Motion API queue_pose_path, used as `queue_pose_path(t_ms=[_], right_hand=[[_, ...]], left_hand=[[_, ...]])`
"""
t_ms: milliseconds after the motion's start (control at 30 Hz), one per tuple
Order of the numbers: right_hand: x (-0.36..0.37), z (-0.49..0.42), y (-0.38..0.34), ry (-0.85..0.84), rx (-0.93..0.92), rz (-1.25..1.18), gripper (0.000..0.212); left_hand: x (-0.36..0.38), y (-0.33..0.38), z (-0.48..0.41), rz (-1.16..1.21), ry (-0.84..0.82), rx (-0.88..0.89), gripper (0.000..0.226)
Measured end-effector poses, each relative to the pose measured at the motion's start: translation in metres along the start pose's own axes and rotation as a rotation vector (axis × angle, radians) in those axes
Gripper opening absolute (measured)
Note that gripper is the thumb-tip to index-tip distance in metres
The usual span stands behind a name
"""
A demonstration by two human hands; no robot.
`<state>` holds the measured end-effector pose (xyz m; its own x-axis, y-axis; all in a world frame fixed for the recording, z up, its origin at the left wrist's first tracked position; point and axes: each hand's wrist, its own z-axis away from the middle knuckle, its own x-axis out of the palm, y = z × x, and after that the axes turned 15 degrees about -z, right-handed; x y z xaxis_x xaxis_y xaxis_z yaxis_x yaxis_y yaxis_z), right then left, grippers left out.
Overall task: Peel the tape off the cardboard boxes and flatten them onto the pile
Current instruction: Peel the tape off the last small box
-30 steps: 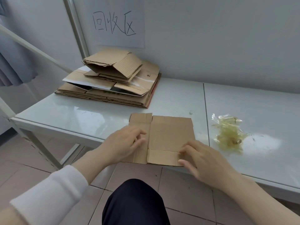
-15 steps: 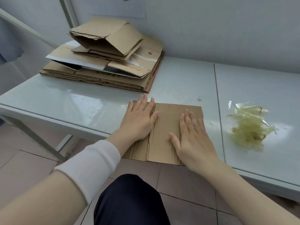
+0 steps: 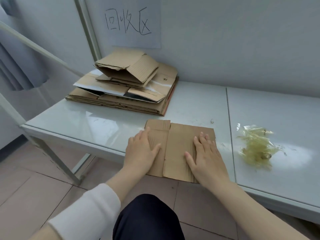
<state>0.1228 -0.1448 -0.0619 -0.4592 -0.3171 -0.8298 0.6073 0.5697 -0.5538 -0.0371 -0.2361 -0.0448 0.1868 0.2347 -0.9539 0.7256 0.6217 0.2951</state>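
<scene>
Head view: left hand (image 3: 140,153), right hand (image 3: 207,160) flat atop flattened box (image 3: 176,144), fingers (image 3: 203,141) straight, gripping nothing.

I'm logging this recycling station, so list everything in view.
flattened box: one, brown, table's near edge, overhanging it
cardboard pile: one stack, brown and white, table's back left, by the wall
tape wad: one, yellowish clear, right of the box, apart
table: one, pale grey, against the wall
paper sign: one, white, handwritten, wall above the pile
left hand: one, flat on the box's left part
right hand: one, flat on the box's right part
</scene>
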Motion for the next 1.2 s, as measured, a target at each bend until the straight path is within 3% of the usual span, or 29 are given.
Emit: queue_pose_path(t_ms=[100,167,267,367,433,500,633,733,933,1033,1200], right_hand=[[-0.01,0.0,-0.004,-0.044,0.023,-0.066,0.068],[-0.02,0.003,-0.006,-0.001,0.043,-0.188,0.07],[-0.037,0.005,-0.014,0.101,0.129,-0.494,0.077],[-0.049,-0.007,-0.037,0.033,0.231,-0.811,0.049],[-0.05,-0.02,-0.056,0.034,0.206,-0.917,0.026],[-0.046,-0.041,-0.072,0.082,0.17,-1.006,0.019],[-0.034,-0.113,-0.103,0.158,0.13,-1.138,0.026],[-0.027,-0.183,-0.124,0.225,0.121,-1.23,0.034],[-0.011,-0.291,-0.149,0.225,0.159,-1.063,0.031],[-0.005,-0.321,-0.149,0.255,0.13,-0.658,0.05],[0.011,-0.328,-0.146,0.106,0.101,-0.03,0.059]], left_hand=[[-0.024,-0.006,0.013,0.461,-0.123,-0.117,0.069],[-0.038,-0.01,0.015,0.636,-0.189,-0.16,0.066],[-0.063,-0.024,0.005,0.733,-0.051,-0.158,0.045],[-0.082,-0.041,-0.012,0.82,0.024,-0.157,0.026],[-0.088,-0.051,-0.026,0.837,0.033,-0.156,0.02],[-0.095,-0.062,-0.044,0.805,0.073,-0.135,0.014],[-0.116,-0.078,-0.117,0.657,0.278,-0.09,0.017],[-0.136,-0.085,-0.192,0.48,0.391,-0.058,0.036],[-0.151,-0.094,-0.312,0.214,0.419,-0.147,0.051],[-0.136,-0.107,-0.349,0.115,0.333,-0.208,0.045],[-0.09,-0.138,-0.382,-0.014,0.181,-0.284,0.053]])
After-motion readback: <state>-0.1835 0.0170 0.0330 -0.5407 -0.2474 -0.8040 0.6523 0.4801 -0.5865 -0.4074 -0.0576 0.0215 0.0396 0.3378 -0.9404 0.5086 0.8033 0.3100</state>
